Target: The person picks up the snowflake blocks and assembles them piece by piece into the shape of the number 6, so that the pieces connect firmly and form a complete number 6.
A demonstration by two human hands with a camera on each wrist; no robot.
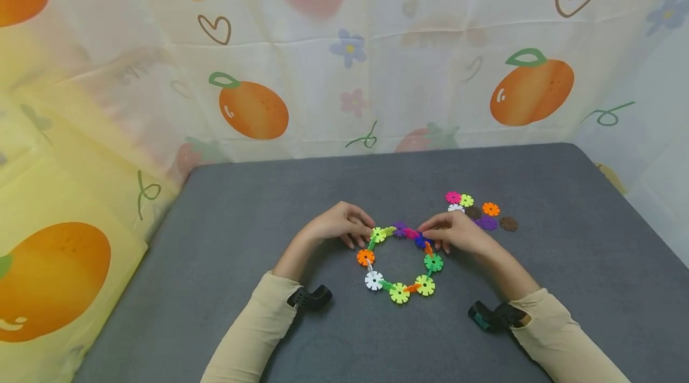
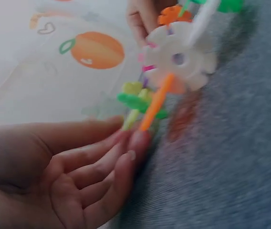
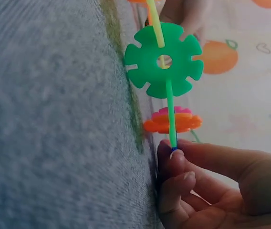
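A closed ring of linked snowflake discs (image 1: 399, 293) in yellow-green, green, orange, white, purple, pink and blue lies over the table's middle. At the ring's upper left, my left hand (image 1: 344, 224) pinches a yellow-green disc (image 1: 378, 234) between thumb and fingertips. My right hand (image 1: 454, 232) pinches a blue disc (image 1: 421, 242) at the upper right. In the left wrist view a white disc (image 2: 197, 59) stands out beyond the left fingertips. A green disc (image 3: 164, 78) shows above the right fingertips in the right wrist view, and the blue one is mostly hidden there.
Several loose discs (image 1: 490, 209) in pink, yellow-green, white, brown, purple and orange lie beyond the right hand, which partly covers the group. The grey table (image 1: 258, 191) meets a printed cloth (image 1: 312, 114) at its back edge. Each wrist wears a black strap (image 1: 309, 298).
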